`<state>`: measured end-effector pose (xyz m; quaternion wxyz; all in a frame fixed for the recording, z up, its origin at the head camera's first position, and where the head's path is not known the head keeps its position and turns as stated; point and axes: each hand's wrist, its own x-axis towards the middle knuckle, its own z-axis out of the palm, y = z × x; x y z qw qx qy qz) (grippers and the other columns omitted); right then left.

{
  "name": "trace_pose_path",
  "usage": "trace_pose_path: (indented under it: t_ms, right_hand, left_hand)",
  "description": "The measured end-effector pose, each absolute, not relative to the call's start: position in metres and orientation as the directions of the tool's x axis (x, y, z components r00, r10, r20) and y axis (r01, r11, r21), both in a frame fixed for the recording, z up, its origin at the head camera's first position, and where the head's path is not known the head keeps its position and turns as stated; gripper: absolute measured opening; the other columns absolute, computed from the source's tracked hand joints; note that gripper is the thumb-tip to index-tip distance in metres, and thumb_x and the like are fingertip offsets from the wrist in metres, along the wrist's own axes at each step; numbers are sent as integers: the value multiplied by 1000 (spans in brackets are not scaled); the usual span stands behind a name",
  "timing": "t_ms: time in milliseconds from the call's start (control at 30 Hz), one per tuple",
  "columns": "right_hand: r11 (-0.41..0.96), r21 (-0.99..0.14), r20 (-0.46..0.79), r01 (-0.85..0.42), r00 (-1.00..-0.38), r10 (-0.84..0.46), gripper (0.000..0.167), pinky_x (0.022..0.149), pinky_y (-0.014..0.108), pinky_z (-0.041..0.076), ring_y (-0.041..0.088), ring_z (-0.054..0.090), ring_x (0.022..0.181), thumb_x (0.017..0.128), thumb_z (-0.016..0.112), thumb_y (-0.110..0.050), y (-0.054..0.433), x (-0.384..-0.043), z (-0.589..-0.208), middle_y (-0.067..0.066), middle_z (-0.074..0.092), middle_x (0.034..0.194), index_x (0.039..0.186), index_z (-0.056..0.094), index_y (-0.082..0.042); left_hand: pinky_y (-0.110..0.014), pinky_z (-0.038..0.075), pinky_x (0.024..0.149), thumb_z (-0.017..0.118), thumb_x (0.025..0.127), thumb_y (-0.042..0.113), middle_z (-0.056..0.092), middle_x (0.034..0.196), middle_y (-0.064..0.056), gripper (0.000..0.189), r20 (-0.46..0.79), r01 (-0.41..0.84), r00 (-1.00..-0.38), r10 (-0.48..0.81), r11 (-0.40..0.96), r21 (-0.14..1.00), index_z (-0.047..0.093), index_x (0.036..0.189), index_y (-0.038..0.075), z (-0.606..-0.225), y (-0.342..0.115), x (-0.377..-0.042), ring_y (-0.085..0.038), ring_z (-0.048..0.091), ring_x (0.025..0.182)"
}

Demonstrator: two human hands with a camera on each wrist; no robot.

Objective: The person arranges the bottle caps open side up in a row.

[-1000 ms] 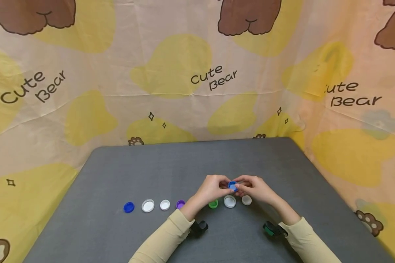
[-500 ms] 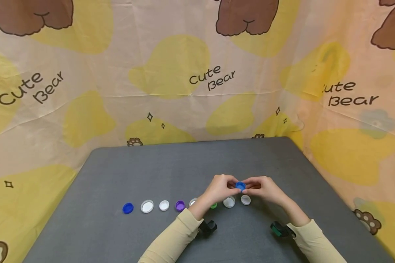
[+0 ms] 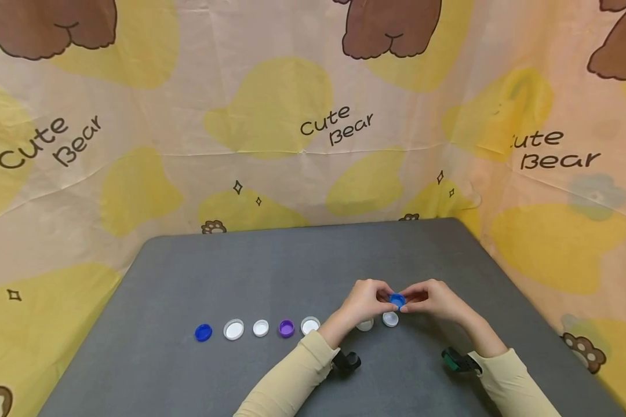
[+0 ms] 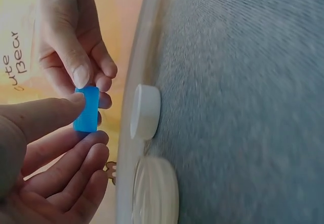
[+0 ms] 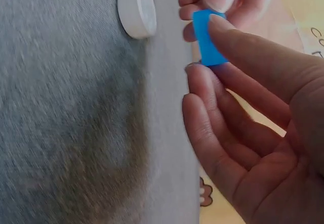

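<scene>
Between both hands, just above the table, is a blue bottle cap (image 3: 397, 300), its hollow side facing the head camera. My left hand (image 3: 366, 301) pinches it from the left with thumb and fingers. On the opposite side my right hand (image 3: 440, 300) pinches the same cap. In the left wrist view the ribbed edge of the blue cap (image 4: 87, 114) shows between the fingertips. Close below the hands lies a small white cap (image 3: 390, 319), also standing out as a white cap (image 5: 137, 10) in the right wrist view. A larger white cap (image 3: 364, 326) is partly covered by the left hand.
A row of caps runs left along the grey table (image 3: 229, 272): a white cap (image 3: 310, 325), a purple cap (image 3: 286, 328), a small white cap (image 3: 261, 328), a larger white cap (image 3: 233, 329) and a dark blue cap (image 3: 203, 332). A printed cloth (image 3: 271, 116) hangs behind.
Both hands have moved right with the blue cap, and slightly down in the last half second. The left arm now hides the green cap, while the purple and white caps left of it are uncovered.
</scene>
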<state>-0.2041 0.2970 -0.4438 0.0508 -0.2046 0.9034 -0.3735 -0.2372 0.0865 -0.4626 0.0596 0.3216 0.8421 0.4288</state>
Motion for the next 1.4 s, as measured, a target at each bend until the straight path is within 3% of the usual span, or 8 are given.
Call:
trace_pose_path:
  t_ms: [467,933,1400]
  right_hand:
    - [684,-662,-17,-306,-906,-422,30,65,20,52,4,66,74,80,76,-24,313,-202,-442,5,72,87,100,70,-2]
    - [682,-682,-64,-265,-907,-417,33,67,19,52,7,66,76,79,77,-24,323,-200,-451,5,72,89,102,69,-1]
    - [686,-688,-91,-236,-910,-404,33,68,19,51,8,65,79,79,77,-21,327,-199,-455,5,70,91,104,68,-2]
  left_hand:
    - [-13,44,59,79,77,22,70,80,8,17,114,482,-784,610,483,731,73,92,15,-468,112,-237,5,56,65]
    - [-12,46,63,80,77,22,73,84,9,19,60,465,-779,624,512,722,75,94,17,-475,123,-239,6,61,72]
    - [-10,44,63,80,76,23,73,86,11,20,90,526,-757,647,522,672,77,95,20,-476,125,-240,7,60,73]
